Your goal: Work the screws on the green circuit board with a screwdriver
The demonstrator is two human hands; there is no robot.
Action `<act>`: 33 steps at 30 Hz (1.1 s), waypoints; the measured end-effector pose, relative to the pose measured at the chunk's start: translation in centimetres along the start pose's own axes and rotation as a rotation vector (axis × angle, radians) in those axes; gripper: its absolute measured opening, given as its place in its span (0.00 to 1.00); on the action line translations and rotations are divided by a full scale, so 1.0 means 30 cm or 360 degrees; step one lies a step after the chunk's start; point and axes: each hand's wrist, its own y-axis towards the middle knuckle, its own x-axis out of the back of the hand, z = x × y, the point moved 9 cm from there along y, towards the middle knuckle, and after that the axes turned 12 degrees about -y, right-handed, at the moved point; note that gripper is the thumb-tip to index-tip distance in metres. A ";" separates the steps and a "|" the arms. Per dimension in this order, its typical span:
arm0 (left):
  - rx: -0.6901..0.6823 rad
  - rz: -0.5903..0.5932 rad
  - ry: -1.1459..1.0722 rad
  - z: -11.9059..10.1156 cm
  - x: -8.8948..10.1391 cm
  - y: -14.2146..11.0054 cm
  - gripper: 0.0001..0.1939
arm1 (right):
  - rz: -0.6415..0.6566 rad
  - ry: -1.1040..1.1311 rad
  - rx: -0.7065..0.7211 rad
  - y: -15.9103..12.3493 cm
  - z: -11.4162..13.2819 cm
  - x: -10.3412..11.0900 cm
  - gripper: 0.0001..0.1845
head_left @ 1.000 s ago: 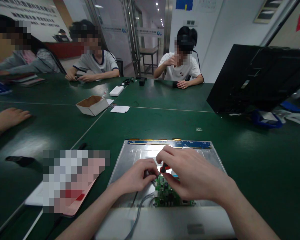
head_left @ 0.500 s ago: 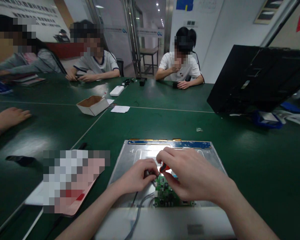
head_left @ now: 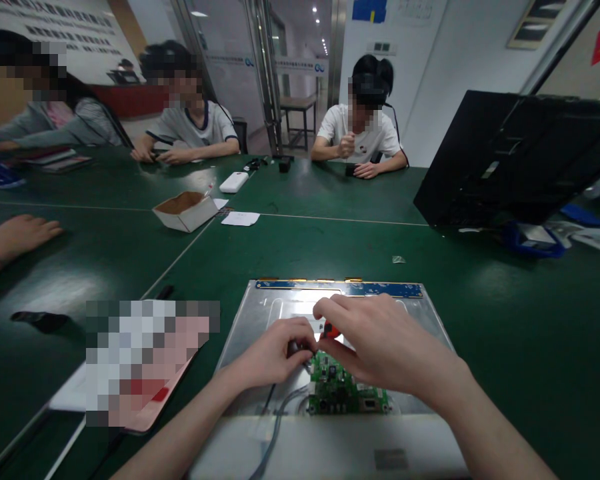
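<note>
Head camera view, with clock directions taken from the centre of the metal panel (head_left: pixel 245 327) on the green table (head_left: pixel 520 347): far out toward 10 o'clock, another person's hand (head_left: pixel 23 233), with a bracelet at the wrist, lies on the tabletop. Nearer, toward 9 o'clock, are a small black item (head_left: pixel 40 321) and a partly pixelated pink item (head_left: pixel 147 417). An open carton (head_left: pixel 185 221) sits between 10 and 11 o'clock, and a white case (head_left: pixel 234 182) lies toward 11. The left hand (head_left: pixel 281 347) is over the panel with thumb and fingers drawn in narrowly, just beside the upper left corner of the green circuit board (head_left: pixel 333 387); whether it pinches anything is hidden. A grey cable (head_left: pixel 276 430) curves from the board's left side down toward 7 o'clock. The board lies on the panel, partly under the right hand (head_left: pixel 385 340), which holds a red-and-black tool (head_left: pixel 331 330) between thumb and curled fingers. A blue strip (head_left: pixel 305 285) runs along the panel's 12 o'clock edge. Beyond it, a person in a white shirt (head_left: pixel 385 133) sits across the table. Between 1 and 2 o'clock stands a large black screen-like unit (head_left: pixel 505 160), a blue tray (head_left: pixel 535 248) at its foot.
</note>
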 end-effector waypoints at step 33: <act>-0.0006 -0.0017 0.0002 -0.010 0.003 0.002 0.06 | -0.0024 -0.0060 -0.0016 0.001 -0.001 0.001 0.03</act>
